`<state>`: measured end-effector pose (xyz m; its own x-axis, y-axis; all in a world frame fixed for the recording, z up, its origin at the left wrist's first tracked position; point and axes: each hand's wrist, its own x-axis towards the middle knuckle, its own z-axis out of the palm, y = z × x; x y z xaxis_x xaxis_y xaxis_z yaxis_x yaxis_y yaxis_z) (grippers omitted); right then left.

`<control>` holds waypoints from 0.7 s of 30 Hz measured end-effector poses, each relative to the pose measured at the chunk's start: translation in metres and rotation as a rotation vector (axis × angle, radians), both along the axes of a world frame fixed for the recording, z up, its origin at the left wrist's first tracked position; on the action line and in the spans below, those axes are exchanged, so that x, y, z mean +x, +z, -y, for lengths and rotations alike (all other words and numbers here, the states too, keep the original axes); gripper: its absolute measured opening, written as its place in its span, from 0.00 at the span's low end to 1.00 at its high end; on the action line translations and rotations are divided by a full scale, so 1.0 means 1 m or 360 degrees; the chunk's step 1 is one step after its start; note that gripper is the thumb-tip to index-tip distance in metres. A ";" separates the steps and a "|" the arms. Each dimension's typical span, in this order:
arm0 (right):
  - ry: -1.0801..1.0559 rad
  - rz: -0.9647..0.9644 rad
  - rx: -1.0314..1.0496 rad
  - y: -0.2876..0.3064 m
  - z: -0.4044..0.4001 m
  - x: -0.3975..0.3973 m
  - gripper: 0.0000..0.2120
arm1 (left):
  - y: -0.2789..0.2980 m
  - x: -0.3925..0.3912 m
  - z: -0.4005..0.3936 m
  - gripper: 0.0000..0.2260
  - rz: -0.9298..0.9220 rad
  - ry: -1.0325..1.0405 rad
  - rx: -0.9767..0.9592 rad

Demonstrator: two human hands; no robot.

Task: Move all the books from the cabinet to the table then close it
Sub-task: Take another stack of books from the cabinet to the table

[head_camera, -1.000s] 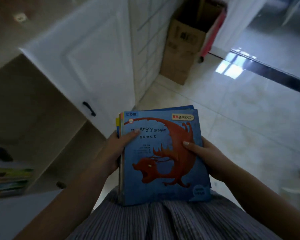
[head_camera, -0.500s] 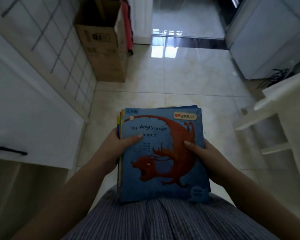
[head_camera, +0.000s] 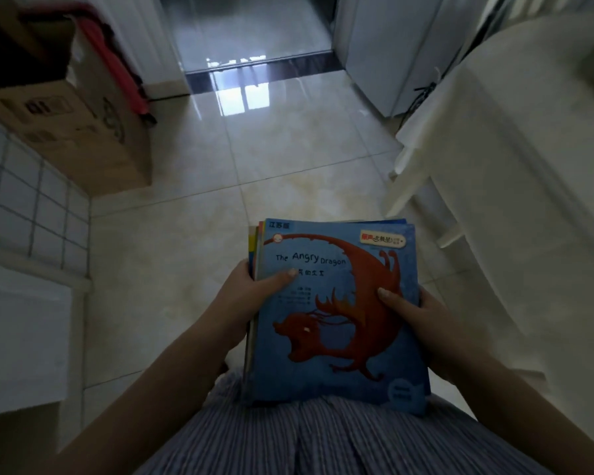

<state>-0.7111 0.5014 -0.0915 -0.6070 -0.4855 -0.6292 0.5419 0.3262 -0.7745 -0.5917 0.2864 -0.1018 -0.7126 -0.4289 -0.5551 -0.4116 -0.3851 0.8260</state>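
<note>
- Carrying a stack of books (head_camera: 336, 313) at waist height over the tiled floor (head_camera: 254, 173), front edge resting against the striped skirt (head_camera: 323, 440) — so this load is out of the cabinet but not yet set down.
- Top cover is blue with a red dragon, titled "The Angry Dragon"; several thinner spines peek out along the left edge beneath it, though exactly how many I cannot tell.
- Left hand (head_camera: 244, 303) grips the stack's left edge, thumb lying across the cover, the other fingers curled underneath out of sight.
- Right hand (head_camera: 422, 320) holds the right edge the same way, thumb pressed on the dragon's body.
- White-draped surface (head_camera: 515, 159) stands just off to the right, near the books but apart from them; that looks like the drop-off point.
- Cardboard box (head_camera: 83, 132) sits against the tiled wall on the left; a white cabinet panel (head_camera: 21, 337) shows at the left margin.
- Judging from this: the placing step is next, and the cabinet's interior is out of view, so whether more books wait inside is unknown.
- Closing the door is not yet done, as far as can be judged.
</note>
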 end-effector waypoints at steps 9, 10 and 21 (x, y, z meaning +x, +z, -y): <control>-0.0387 0.0049 -0.0048 -0.010 -0.052 -0.053 0.25 | 0.004 -0.103 -0.033 0.08 0.0014 -0.0336 -0.0032; -0.0438 0.0048 -0.0050 -0.011 -0.055 -0.063 0.25 | 0.004 -0.119 -0.034 0.08 0.0002 -0.0377 -0.0022; -0.1004 0.0011 -0.0032 -0.008 -0.043 -0.195 0.12 | 0.007 -0.332 -0.018 0.09 -0.0055 -0.0968 -0.0017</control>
<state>-0.9061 0.5448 -0.0995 -0.7762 -0.0471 -0.6287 0.6304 -0.0725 -0.7729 -0.9240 0.3045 -0.0951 -0.8492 0.0551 -0.5252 -0.5281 -0.0808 0.8454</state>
